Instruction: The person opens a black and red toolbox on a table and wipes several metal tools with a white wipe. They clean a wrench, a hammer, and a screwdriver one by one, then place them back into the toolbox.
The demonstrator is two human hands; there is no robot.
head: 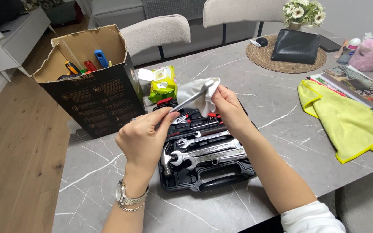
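Head view: left hand (145,138) pinched on the lower end of a steel wrench (189,99), held slanting above the open toolcase (221,179). Right hand (229,110) closed on a white wipe (197,95) wrapped round the wrench's upper end; that end hidden under the wipe. Wristwatch (127,199) on the left wrist. In the case, three wrenches and one hammer (165,159) countable, further tools hidden behind the hands. Beyond, on the marble desk (109,172): one wipes pack (164,83), one torn box (92,92) with about four tool handles showing, contents otherwise unclear. To the right, one yellow cloth (346,121), books cut off at the edge.
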